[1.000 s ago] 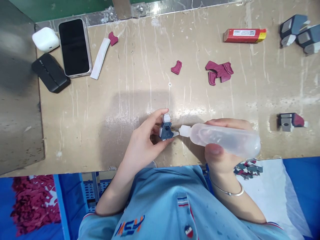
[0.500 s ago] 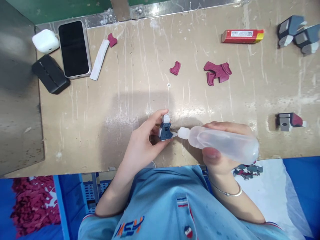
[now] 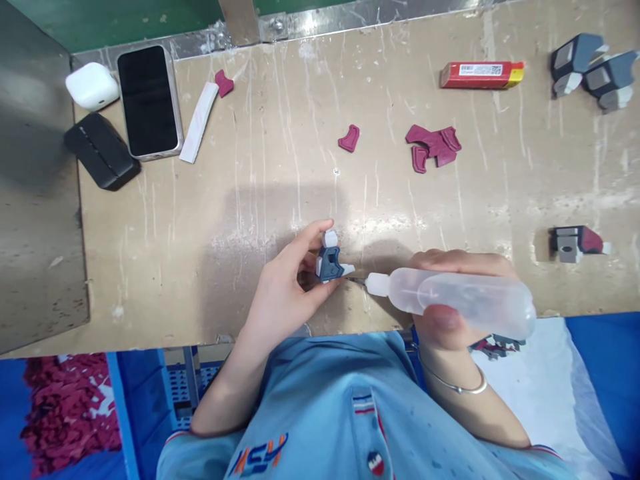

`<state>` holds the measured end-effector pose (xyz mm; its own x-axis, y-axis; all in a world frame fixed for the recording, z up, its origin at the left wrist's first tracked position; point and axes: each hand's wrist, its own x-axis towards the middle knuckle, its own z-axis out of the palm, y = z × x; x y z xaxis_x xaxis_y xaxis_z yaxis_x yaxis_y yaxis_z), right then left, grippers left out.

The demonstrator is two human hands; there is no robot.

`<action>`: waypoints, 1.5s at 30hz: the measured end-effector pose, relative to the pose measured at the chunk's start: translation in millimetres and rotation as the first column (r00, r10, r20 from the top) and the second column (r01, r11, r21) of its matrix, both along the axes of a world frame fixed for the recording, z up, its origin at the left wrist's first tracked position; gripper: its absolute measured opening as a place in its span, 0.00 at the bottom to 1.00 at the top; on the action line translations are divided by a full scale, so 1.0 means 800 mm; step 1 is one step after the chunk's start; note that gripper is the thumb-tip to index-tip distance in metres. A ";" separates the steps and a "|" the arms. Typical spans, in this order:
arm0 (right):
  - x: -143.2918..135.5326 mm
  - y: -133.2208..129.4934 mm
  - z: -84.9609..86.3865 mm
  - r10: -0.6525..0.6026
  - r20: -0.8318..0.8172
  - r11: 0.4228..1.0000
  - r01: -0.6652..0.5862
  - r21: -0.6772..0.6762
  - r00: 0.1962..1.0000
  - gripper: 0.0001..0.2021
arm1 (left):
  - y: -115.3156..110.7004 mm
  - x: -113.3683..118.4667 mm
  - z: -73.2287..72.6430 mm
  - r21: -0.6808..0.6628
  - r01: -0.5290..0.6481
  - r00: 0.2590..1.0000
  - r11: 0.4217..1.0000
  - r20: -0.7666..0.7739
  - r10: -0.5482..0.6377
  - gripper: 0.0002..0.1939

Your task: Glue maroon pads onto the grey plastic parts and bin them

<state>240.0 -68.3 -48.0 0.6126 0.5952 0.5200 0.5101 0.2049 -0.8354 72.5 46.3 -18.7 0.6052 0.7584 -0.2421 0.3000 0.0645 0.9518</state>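
Observation:
Between the thumb and fingers of my left hand (image 3: 287, 283) is a small dark blue and white plastic part (image 3: 329, 263), held above the worktable with its recessed side up. My right hand (image 3: 455, 320) is wrapped round a translucent squeeze bottle (image 3: 465, 297) lying nearly level. Its white cap and thin needle tip point left, and the tip ends just right of the blue part, close to my left thumb. Beyond my hands lie a single maroon piece (image 3: 349, 138) and a small cluster of maroon pieces (image 3: 435, 145).
A phone (image 3: 150, 103), a white case (image 3: 92, 87), a black case (image 3: 103, 151) and a white strip (image 3: 199, 123) lie at the left. A red lighter (image 3: 481, 75) and blue-grey assemblies (image 3: 575, 60) are at the right. A maroon-and-grey assembly (image 3: 570, 244) sits nearer. Below the edge, a bin holds maroon pieces (image 3: 70, 413).
The squeeze bottle in my right hand has moved right and slightly towards me, its tip drawing back from the blue part. My left hand stays nearly still, holding the part.

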 end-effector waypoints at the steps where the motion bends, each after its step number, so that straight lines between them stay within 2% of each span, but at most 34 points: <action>1: 0.000 -0.001 -0.001 -0.018 -0.009 1.000 0.018 0.005 1.000 0.19 | -0.001 0.000 0.000 0.000 -0.005 1.000 1.000 -0.002 0.005 0.33; 6: -0.003 0.000 -0.003 -0.105 0.002 0.992 0.104 0.071 0.994 0.16 | -0.002 0.002 -0.001 0.005 -0.016 1.000 1.000 -0.008 0.016 0.33; 11: -0.002 0.003 0.000 -0.043 0.010 0.999 0.043 0.018 0.999 0.19 | -0.001 0.000 -0.001 0.034 0.000 1.000 0.999 0.000 0.000 0.34; 17: 0.000 0.006 0.000 -0.130 0.127 0.991 0.132 -0.009 0.983 0.21 | -0.002 -0.001 -0.004 0.051 0.017 1.000 0.999 -0.001 -0.017 0.34; 25: -0.002 0.007 0.004 -0.085 0.113 0.995 0.090 -0.044 0.990 0.19 | 0.001 -0.001 -0.001 0.069 0.051 0.999 0.996 -0.016 -0.050 0.33; 29: -0.001 0.006 0.002 -0.137 0.106 0.989 0.142 -0.046 0.985 0.21 | 0.001 -0.001 0.000 0.057 0.052 0.998 0.997 -0.030 -0.050 0.32; 34: 0.000 0.006 0.000 -0.103 0.106 0.992 0.110 -0.060 0.989 0.20 | 0.003 -0.001 0.000 0.058 0.077 0.994 0.995 -0.078 -0.072 0.31; 38: -0.005 0.006 -0.002 -0.134 0.099 0.990 0.139 -0.039 0.986 0.19 | 0.005 -0.001 0.001 0.050 0.082 0.991 0.995 -0.105 -0.077 0.32; 40: -0.004 0.007 -0.004 -0.121 -0.028 0.993 0.120 -0.022 0.992 0.18 | 0.006 -0.001 0.002 0.050 0.080 0.991 0.996 -0.112 -0.074 0.31; 42: 0.009 0.010 -0.006 -0.020 -0.257 0.999 0.029 0.032 0.966 0.18 | 0.007 -0.002 0.001 0.044 0.069 0.991 0.997 -0.119 -0.063 0.31; 44: 0.040 0.014 -0.006 0.144 -0.468 0.988 -0.103 0.113 0.872 0.21 | 0.007 -0.003 -0.001 0.020 0.054 0.990 0.998 -0.133 -0.051 0.31; 45: 0.061 0.016 -0.005 0.243 -0.554 0.969 -0.182 0.164 0.796 0.22 | 0.007 -0.003 -0.004 0.008 0.044 0.989 0.999 -0.142 -0.043 0.31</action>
